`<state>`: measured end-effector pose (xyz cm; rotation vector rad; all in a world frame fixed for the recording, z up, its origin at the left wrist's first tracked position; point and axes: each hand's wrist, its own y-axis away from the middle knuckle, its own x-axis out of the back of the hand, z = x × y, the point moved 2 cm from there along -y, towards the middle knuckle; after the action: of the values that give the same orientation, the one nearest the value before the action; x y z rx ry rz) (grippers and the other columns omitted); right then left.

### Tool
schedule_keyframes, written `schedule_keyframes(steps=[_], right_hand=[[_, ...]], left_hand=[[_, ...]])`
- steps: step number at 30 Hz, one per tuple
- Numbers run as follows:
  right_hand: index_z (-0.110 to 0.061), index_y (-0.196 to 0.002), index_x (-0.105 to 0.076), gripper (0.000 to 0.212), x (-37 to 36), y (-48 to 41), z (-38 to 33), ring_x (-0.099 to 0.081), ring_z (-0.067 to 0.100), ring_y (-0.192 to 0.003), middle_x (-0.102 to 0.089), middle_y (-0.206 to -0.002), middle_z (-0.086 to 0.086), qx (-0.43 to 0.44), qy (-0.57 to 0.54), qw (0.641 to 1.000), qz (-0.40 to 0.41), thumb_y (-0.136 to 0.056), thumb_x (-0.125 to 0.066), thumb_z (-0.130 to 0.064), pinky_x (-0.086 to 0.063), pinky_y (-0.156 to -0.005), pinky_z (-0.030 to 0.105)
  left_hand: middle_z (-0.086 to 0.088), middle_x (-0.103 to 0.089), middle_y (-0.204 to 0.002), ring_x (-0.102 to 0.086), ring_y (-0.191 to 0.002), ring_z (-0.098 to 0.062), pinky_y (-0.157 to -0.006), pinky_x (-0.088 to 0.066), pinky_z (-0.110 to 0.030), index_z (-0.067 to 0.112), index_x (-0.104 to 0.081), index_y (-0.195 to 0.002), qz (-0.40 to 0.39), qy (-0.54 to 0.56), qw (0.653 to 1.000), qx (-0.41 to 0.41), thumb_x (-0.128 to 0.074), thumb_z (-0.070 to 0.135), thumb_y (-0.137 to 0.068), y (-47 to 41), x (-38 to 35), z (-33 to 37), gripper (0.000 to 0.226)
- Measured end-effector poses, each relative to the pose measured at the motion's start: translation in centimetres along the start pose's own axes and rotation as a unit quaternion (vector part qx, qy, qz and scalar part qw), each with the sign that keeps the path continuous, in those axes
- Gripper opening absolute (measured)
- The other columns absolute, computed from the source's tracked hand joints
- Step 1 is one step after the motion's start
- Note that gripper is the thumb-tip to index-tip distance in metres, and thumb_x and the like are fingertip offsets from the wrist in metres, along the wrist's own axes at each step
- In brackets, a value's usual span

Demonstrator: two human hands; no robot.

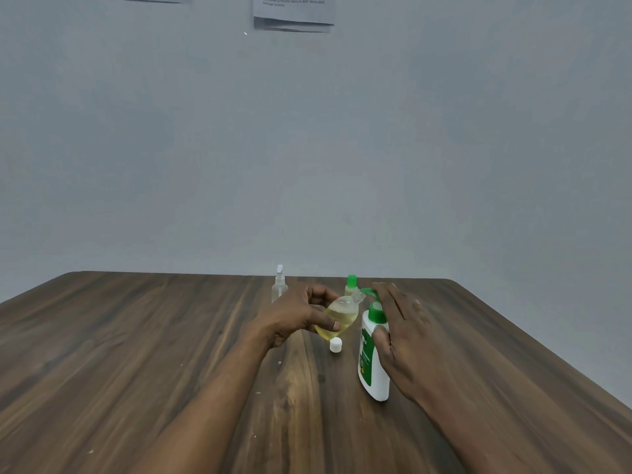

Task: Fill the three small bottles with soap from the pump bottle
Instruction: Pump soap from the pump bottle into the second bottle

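My left hand (297,316) grips a small clear bottle (339,315) holding yellow liquid, tilted with its open neck up against the green nozzle of the pump bottle (373,364). That white pump bottle stands upright on the table. My right hand (400,326) rests on it, fingers straight over the green pump head, thumb against the bottle's shoulder. A white cap (336,345) lies on the table below the tilted bottle. Behind stand a clear spray bottle (279,284) and a small green-capped bottle (351,285).
The wooden table (136,354) spreads wide to the left and right of the bottles, with its far edge meeting a grey wall. Papers (293,12) hang high on that wall.
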<state>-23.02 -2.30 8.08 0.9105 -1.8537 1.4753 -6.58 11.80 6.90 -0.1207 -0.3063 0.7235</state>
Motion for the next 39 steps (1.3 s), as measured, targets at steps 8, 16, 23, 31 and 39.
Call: schedule_keyframes(steps=[8,16,23,31,39], right_hand=[[-0.024,-0.149,-0.018,0.06,0.04,0.19,-0.3,-0.021,0.004,-0.139,-0.021,-0.154,-0.011,0.003,-0.002,1.0,-0.002,-0.094,-0.042,-0.02,-0.015,-0.116,0.034],[-0.024,-0.151,-0.01,0.064,0.11,0.25,-0.11,-0.021,0.005,-0.139,-0.016,-0.155,-0.01,0.002,0.017,1.0,-0.004,-0.095,-0.041,-0.024,-0.014,-0.117,0.034],[-0.025,-0.15,-0.013,0.061,-0.13,0.27,-0.21,-0.018,0.003,-0.141,-0.016,-0.155,-0.012,0.003,0.007,1.0,-0.012,-0.095,-0.04,-0.021,-0.009,-0.118,0.033],[-0.024,-0.15,-0.012,0.062,0.1,0.28,-0.25,-0.019,0.003,-0.14,-0.015,-0.155,-0.012,-0.001,-0.001,1.0,-0.009,-0.095,-0.041,-0.022,-0.013,-0.116,0.034],[-0.024,-0.15,-0.014,0.064,0.19,0.21,-0.23,-0.024,0.005,-0.138,-0.018,-0.155,-0.011,-0.012,-0.015,1.0,-0.006,-0.093,-0.043,-0.02,-0.015,-0.116,0.034]], left_hand=[[0.001,-0.078,-0.098,-0.074,-0.085,-0.013,-0.068,-0.057,-0.025,0.029,-0.078,-0.092,0.007,-0.002,1.0,-0.003,-0.087,0.006,-0.065,0.02,0.08,0.06,0.036],[0.004,-0.078,-0.096,-0.074,-0.084,-0.011,-0.068,-0.057,-0.025,0.033,-0.079,-0.087,0.002,0.01,1.0,-0.005,-0.085,0.004,-0.065,0.17,0.03,0.22,0.037],[0.001,-0.078,-0.097,-0.073,-0.086,-0.014,-0.071,-0.059,-0.029,0.031,-0.078,-0.088,0.004,0.0,1.0,-0.004,-0.086,0.006,-0.063,0.09,-0.05,0.1,0.036],[0.001,-0.078,-0.099,-0.074,-0.087,-0.013,-0.073,-0.059,-0.029,0.033,-0.078,-0.089,0.002,-0.008,1.0,-0.004,-0.087,0.007,-0.064,0.14,0.0,0.25,0.037],[0.001,-0.078,-0.099,-0.074,-0.086,-0.013,-0.068,-0.058,-0.024,0.032,-0.078,-0.09,0.002,0.0,1.0,0.0,-0.086,0.004,-0.067,0.17,0.08,0.17,0.037]])
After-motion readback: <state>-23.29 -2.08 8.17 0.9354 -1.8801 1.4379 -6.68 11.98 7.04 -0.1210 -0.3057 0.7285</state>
